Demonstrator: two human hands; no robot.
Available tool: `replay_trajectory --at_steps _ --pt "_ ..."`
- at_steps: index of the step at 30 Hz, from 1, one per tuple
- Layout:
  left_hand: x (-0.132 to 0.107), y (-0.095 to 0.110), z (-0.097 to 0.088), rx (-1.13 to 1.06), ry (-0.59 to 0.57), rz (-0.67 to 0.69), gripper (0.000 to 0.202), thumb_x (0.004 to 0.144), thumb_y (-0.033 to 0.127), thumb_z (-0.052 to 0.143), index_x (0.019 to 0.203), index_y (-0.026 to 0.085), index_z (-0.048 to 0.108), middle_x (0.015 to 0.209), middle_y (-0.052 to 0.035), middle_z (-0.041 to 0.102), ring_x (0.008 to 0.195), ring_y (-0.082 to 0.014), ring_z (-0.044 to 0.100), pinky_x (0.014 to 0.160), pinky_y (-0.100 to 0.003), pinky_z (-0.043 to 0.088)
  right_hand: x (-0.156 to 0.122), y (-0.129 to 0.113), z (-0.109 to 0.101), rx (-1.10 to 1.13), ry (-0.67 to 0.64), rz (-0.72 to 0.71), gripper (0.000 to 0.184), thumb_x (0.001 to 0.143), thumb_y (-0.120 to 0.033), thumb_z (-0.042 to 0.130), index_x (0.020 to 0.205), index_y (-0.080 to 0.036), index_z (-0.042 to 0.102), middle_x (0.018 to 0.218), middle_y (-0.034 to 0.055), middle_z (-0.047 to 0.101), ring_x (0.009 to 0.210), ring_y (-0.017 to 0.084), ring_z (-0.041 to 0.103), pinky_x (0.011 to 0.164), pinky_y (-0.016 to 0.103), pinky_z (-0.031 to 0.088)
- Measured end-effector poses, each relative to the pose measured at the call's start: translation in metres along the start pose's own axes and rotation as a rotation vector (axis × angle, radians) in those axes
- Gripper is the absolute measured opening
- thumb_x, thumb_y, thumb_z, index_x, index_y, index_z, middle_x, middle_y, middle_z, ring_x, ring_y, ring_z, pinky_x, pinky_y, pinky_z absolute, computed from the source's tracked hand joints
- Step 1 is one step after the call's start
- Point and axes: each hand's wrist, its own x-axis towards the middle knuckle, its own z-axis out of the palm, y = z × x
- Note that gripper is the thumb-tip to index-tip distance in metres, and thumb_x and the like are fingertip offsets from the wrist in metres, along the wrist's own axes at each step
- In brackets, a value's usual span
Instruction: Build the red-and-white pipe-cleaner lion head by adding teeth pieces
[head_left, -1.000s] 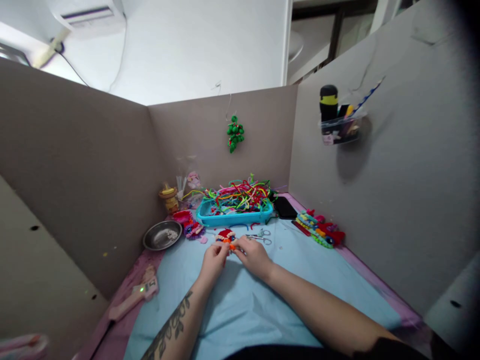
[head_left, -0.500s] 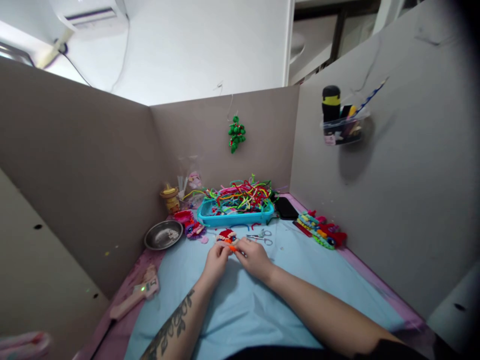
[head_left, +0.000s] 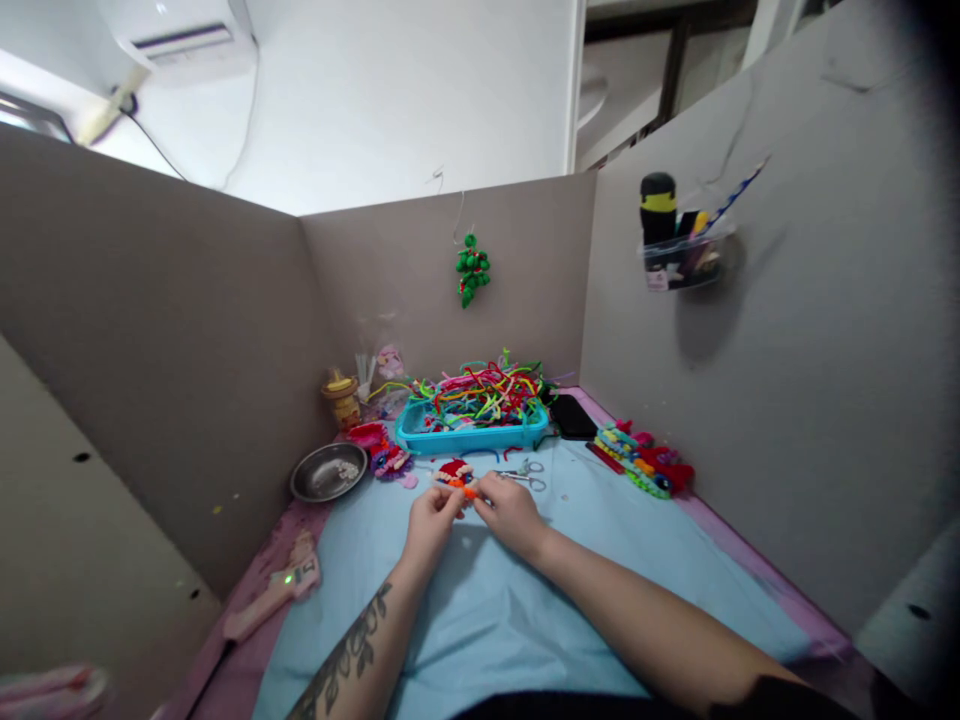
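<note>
Between my two hands is a small orange fuzzy piece (head_left: 469, 493), probably pipe cleaner, pinched at the fingertips. My left hand (head_left: 433, 520) grips it from the left with thumb and fingers together. From the other side my right hand (head_left: 508, 512) pinches it too, and the fingers hide most of its shape. Just beyond the hands lies a red, white and orange fuzzy figure (head_left: 454, 470) with a dark blue spot. A pair of scissors (head_left: 531, 475) rests past my right hand, its blades partly covered.
A blue tray (head_left: 472, 440) heaped with coloured pipe cleaners stands behind. A metal bowl (head_left: 315, 474), purple-red fuzzy pieces (head_left: 390, 458) and a pink glue gun (head_left: 270, 600) are left. A black phone (head_left: 573, 417) and several fuzzy figures (head_left: 646, 465) lie right. Grey panels enclose the table.
My fingers have shifted slightly around the orange piece, which shows a little more roundly between them. The things on the table stay in place.
</note>
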Motion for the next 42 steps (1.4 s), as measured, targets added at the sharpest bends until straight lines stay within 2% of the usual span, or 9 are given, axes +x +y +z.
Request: replay_trajectory --at_steps 8,13,16,19,22,26,32,36,42 --pt "0.000 -0.009 0.008 -0.027 0.060 -0.018 0.023 0.071 0.036 0.056 0.060 0.016 0.053 0.043 0.0060 0.044 0.039 -0.0077 0.037 0.042 -0.021 0.028 0.002 -0.003 0.001 -0.022 -0.016 -0.013 0.010 0.077 -0.013 0.052 0.070 -0.019 0.055 0.072 0.0018 0.057 0.069 0.015 0.053 0.063 0.023 0.036" --pt "0.006 -0.007 -0.006 -0.056 0.007 -0.043 0.030 0.070 0.044 0.057 0.068 0.015 0.058 0.054 0.0016 0.056 0.042 -0.0087 0.045 0.041 -0.021 0.032 0.003 0.004 -0.004 0.126 -0.008 0.036 0.013 0.080 -0.018 0.053 0.092 -0.020 0.058 0.086 0.0031 0.061 0.075 0.015 0.056 0.067 0.024 0.040" --pt "0.009 -0.005 -0.021 -0.069 -0.087 -0.080 0.030 0.068 0.042 0.062 0.082 0.015 0.062 0.070 -0.0033 0.065 0.060 -0.0132 0.058 0.047 -0.020 0.037 0.003 0.014 -0.006 0.130 -0.031 0.045 0.009 0.082 -0.018 0.052 0.085 -0.020 0.060 0.083 0.0028 0.061 0.075 0.015 0.056 0.068 0.025 0.041" --pt "0.013 -0.009 -0.035 -0.088 -0.072 -0.113 0.038 0.066 0.041 0.064 0.095 0.017 0.060 0.077 -0.0048 0.068 0.067 -0.0160 0.063 0.052 -0.021 0.041 0.003 0.025 -0.005 0.105 -0.114 0.040 0.009 0.080 -0.015 0.054 0.080 -0.020 0.062 0.078 0.0015 0.061 0.073 0.014 0.056 0.067 0.024 0.040" --pt "0.019 -0.018 -0.044 0.072 -0.039 -0.042 0.027 0.060 0.035 0.067 0.077 0.014 0.062 0.060 -0.0015 0.063 0.056 -0.0147 0.058 0.051 -0.023 0.040 0.005 0.033 -0.001 0.053 -0.198 0.032 0.010 0.078 -0.013 0.056 0.076 -0.020 0.063 0.076 0.0014 0.061 0.076 0.015 0.056 0.069 0.025 0.040" --pt "0.025 -0.025 -0.050 0.318 -0.030 0.065 0.012 0.057 0.025 0.064 0.063 0.015 0.062 0.056 -0.0001 0.060 0.055 -0.0136 0.053 0.054 -0.024 0.037 0.008 0.038 0.007 0.006 -0.217 0.061 0.009 0.077 -0.013 0.056 0.076 -0.019 0.063 0.079 0.0026 0.062 0.079 0.016 0.056 0.070 0.026 0.040" --pt "0.026 -0.028 -0.053 0.431 0.030 0.071 0.012 0.053 0.018 0.063 0.060 0.017 0.053 0.052 0.0050 0.052 0.051 -0.0107 0.046 0.051 -0.021 0.032 0.013 0.036 0.016 0.044 -0.235 0.026 0.010 0.076 -0.011 0.058 0.079 -0.019 0.063 0.081 0.0027 0.061 0.081 0.016 0.055 0.073 0.026 0.040" --pt "0.027 -0.034 -0.055 0.443 0.002 0.027 0.010 0.058 0.014 0.057 0.061 0.018 0.049 0.049 0.0065 0.049 0.048 -0.0099 0.046 0.050 -0.020 0.030 0.012 0.036 0.016 0.040 -0.228 0.046 0.005 0.076 -0.016 0.060 0.080 -0.019 0.062 0.080 0.0025 0.061 0.079 0.016 0.056 0.070 0.025 0.040" --pt "0.033 -0.041 -0.056 0.483 0.041 0.038 0.015 0.059 0.006 0.056 0.061 0.018 0.047 0.049 0.0064 0.048 0.048 -0.0094 0.044 0.050 -0.021 0.028 0.007 0.054 0.006 -0.001 -0.216 0.091 0.013 0.074 -0.010 0.053 0.081 -0.019 0.061 0.080 0.0024 0.061 0.075 0.015 0.055 0.068 0.025 0.039"
